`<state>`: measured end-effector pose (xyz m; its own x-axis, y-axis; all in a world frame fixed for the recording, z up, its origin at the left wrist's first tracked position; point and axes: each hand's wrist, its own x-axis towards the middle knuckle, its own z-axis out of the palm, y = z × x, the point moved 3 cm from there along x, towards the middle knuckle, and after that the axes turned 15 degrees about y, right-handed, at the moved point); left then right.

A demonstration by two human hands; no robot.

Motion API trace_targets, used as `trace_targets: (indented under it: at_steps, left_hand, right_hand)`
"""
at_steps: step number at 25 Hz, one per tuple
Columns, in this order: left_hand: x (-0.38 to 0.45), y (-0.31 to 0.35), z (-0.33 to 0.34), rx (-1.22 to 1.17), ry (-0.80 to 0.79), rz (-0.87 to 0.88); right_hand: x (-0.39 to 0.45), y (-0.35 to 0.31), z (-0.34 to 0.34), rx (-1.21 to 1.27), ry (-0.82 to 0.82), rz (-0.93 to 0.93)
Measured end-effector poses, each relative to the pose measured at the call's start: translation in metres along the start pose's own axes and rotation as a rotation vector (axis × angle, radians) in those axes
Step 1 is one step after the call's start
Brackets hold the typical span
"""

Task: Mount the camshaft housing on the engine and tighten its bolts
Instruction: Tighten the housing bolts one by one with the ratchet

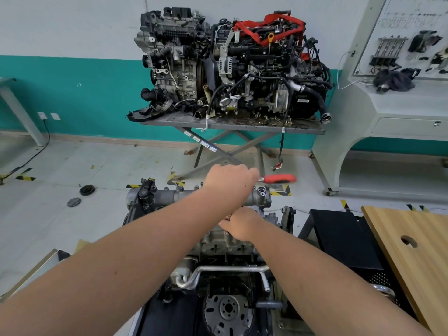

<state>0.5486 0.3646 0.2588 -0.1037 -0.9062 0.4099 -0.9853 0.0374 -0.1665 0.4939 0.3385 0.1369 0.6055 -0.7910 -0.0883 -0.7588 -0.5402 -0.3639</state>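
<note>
Camshaft housing (194, 197) lying across engine (218, 241), long axis left to right, red-handled ratchet (278, 178) being gripped by left hand (230, 180), handle pointing right, right hand (242, 225) curled at housing's near edge, what is being pinched untellable.

Auto training workshop, engines (230, 66) on stand, parts display board (409, 37)

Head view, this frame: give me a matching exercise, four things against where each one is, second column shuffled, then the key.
Things
1. ratchet
2. right hand
3. wooden board
4. round black parts

Places
A. on the floor, left of the engine
B. gripped in the left hand, red handle sticking out to the right
C. at the right edge, with a round hole
D. low on the engine, just below the camshaft housing

Pairs: 1-B, 2-D, 3-C, 4-A
</note>
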Motion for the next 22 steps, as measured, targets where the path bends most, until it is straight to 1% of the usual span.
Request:
trace_targets:
  at_steps: [1,2,3,4,5,6,7,8,9,10,11,12,13,14,15,17,18,20,22]
  left_hand:
    - [-0.007,0.004,0.003,0.000,0.120,0.074]
    - [-0.014,0.005,0.005,-0.006,0.281,0.128]
    - [-0.021,0.005,0.008,-0.029,0.455,0.138]
    - [-0.026,0.004,0.010,-0.070,0.602,0.103]
    - [-0.028,0.002,0.013,-0.107,0.696,0.043]
    - [-0.030,0.001,0.017,-0.144,0.729,-0.029]
    - [-0.033,0.001,0.021,-0.191,0.723,-0.116]
    - [-0.035,0.000,0.024,-0.298,0.693,-0.224]
    - [-0.039,0.000,0.027,-0.491,0.640,-0.356]
    - [-0.045,0.002,0.031,-0.753,0.598,-0.509]
    - [-0.050,0.007,0.035,-1.018,0.586,-0.670]
    - [-0.054,0.013,0.037,-1.223,0.619,-0.835]
    - [-0.054,0.017,0.040,-1.344,0.657,-0.992]
    - [-0.052,0.018,0.043,-1.444,0.660,-1.126]
    - [-0.050,0.017,0.043,-1.552,0.627,-1.233]
    - [-0.048,0.010,0.045,-1.747,0.493,-1.352]
    - [-0.049,0.004,0.045,-1.783,0.418,-1.389]
    - [-0.051,-0.004,0.039,-1.775,0.299,-1.448]
    - [-0.049,-0.011,0.031,-1.710,0.199,-1.442]
  right_hand:
    - [-0.001,0.000,0.000,0.012,0.002,-0.009]
    - [-0.002,-0.001,-0.001,0.005,-0.004,-0.019]
    - [-0.002,0.000,-0.001,-0.006,0.001,-0.036]
    - [-0.001,-0.004,-0.001,-0.017,0.009,-0.056]
    - [-0.002,-0.002,-0.004,-0.033,0.025,-0.086]
    - [-0.001,-0.008,-0.005,-0.057,0.047,-0.102]
    - [0.000,-0.009,-0.004,-0.098,0.074,-0.108]
    - [0.002,-0.010,-0.005,-0.141,0.133,-0.093]
    - [0.002,-0.013,-0.010,-0.141,0.257,-0.011]
    - [0.004,-0.012,-0.005,-0.175,0.276,0.014]
    - [0.006,-0.011,0.002,-0.076,0.189,-0.005]
    - [0.007,-0.011,0.004,0.102,0.045,0.002]
    - [0.005,-0.011,0.000,0.237,-0.070,0.045]
    - [0.009,-0.011,-0.002,0.289,-0.145,0.061]
    - [0.010,-0.005,-0.004,0.259,-0.184,0.054]
    - [0.011,-0.002,-0.003,0.163,-0.209,0.042]
    - [0.007,-0.005,-0.009,0.080,-0.197,-0.021]
    - [0.004,-0.006,-0.016,0.002,-0.216,-0.092]
    - [0.000,-0.006,-0.021,-0.006,-0.251,-0.057]
